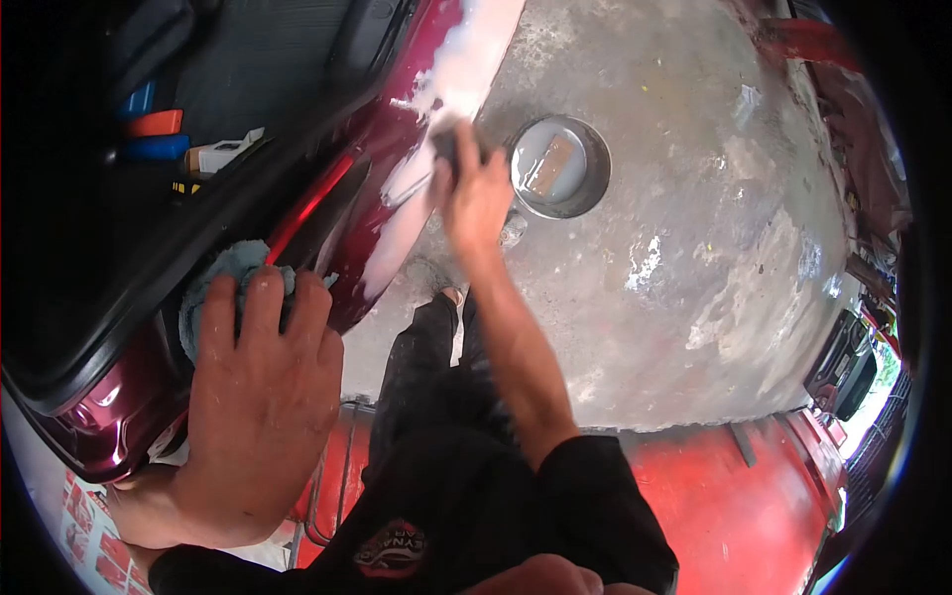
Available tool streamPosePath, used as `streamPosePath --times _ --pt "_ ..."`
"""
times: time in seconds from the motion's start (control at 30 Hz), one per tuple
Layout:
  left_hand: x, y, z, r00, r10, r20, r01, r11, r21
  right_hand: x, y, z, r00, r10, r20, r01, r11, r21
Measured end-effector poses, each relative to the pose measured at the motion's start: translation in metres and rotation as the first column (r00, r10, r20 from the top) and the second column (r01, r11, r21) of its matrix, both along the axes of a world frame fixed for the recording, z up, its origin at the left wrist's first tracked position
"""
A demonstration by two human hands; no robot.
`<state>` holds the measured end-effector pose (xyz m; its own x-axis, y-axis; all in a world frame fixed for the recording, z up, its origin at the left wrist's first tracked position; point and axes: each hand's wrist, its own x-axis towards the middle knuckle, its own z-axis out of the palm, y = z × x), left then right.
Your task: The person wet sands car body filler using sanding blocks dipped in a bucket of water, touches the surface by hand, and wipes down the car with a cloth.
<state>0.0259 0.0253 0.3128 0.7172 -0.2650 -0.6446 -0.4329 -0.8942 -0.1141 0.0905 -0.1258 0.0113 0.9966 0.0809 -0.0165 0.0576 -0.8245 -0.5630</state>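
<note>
My right hand point(476, 203) grips a dark sanding block point(445, 149), somewhat blurred, against a maroon car body panel point(359, 223). Patches of white filler or primer point(451, 74) cover that panel, with ragged edges over the maroon paint. At the lower left, my left hand point(263, 357) has its fingers curled over a bunched grey-blue cloth point(238, 263), pressed on the car beside the red tail light point(312, 203). Part of the cloth is hidden beneath the fingers. A round metal pan point(595, 188) stands on the floor just right of my right hand, with cloudy liquid and a tan block point(550, 167) in it.
The stained concrete floor point(674, 297) spreads to the right. A red panel point(724, 496) lies behind my body. Inside the open car trunk at the upper left are blue and orange items point(156, 123) and a white box point(223, 152). My legs point(426, 347) stand close to the car.
</note>
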Motion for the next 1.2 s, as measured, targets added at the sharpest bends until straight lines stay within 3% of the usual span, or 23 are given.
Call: streamPosePath --times 0.07,0.2,0.23,0.33,0.4,0.47,0.57,0.7,0.8,0.93,1.03,1.13,1.2 --pt "-0.001 0.001 -0.001 1.0 0.017 0.0 -0.017 1.0 -0.017 -0.046 -0.001 0.012 0.993 0.117 0.008 -0.117 0.984 0.134" --pt "-0.004 0.0 -0.005 0.999 0.031 0.043 -0.029 0.999 -0.04 0.005 -0.015 -0.013 0.99 0.126 0.064 -0.122 0.991 -0.062" --pt "-0.004 0.0 -0.004 0.999 0.023 0.035 -0.022 0.999 -0.039 0.027 -0.018 -0.012 0.973 0.155 0.173 -0.126 0.978 -0.165" --pt "-0.002 0.001 -0.002 0.999 0.016 0.033 -0.015 0.999 -0.041 0.009 -0.011 -0.018 0.998 0.021 0.065 -0.019 1.0 -0.022" --pt "-0.003 0.0 -0.004 0.999 0.024 0.026 -0.023 0.999 -0.039 -0.035 -0.01 0.003 0.993 0.116 0.035 -0.119 0.986 0.114" --pt "-0.005 0.001 -0.005 0.999 0.027 0.042 -0.025 0.999 -0.045 -0.034 -0.019 0.006 0.979 0.197 0.054 -0.202 0.974 0.107" --pt "-0.008 0.001 -0.007 0.998 0.04 0.047 -0.036 0.997 -0.073 0.039 -0.027 -0.022 0.967 0.185 0.173 -0.148 0.967 -0.208" --pt "-0.005 0.003 -0.005 0.999 -0.027 0.041 0.026 0.999 0.023 -0.01 -0.016 -0.003 0.995 0.104 0.011 -0.104 0.994 -0.039" --pt "-0.004 -0.001 -0.004 0.999 -0.044 0.026 0.042 0.997 0.063 -0.011 -0.026 0.004 0.975 0.22 -0.009 -0.22 0.973 -0.066" --pt "-0.004 -0.001 -0.005 0.998 -0.044 0.045 0.042 0.997 0.058 0.04 -0.012 -0.006 0.963 0.209 0.17 -0.167 0.958 -0.233" --pt "-0.003 -0.003 -0.005 0.999 -0.025 0.032 0.023 0.998 0.059 -0.014 0.001 0.008 0.992 0.122 0.024 -0.121 0.992 -0.019" --pt "-0.001 -0.005 -0.004 0.999 -0.024 0.029 0.022 0.998 0.052 -0.069 0.014 0.043 0.974 0.227 0.003 -0.227 0.973 0.042" --pt "-0.001 -0.004 -0.006 0.999 0.007 0.047 -0.007 1.0 0.01 -0.05 0.004 0.028 0.966 0.255 -0.031 -0.255 0.967 0.009"
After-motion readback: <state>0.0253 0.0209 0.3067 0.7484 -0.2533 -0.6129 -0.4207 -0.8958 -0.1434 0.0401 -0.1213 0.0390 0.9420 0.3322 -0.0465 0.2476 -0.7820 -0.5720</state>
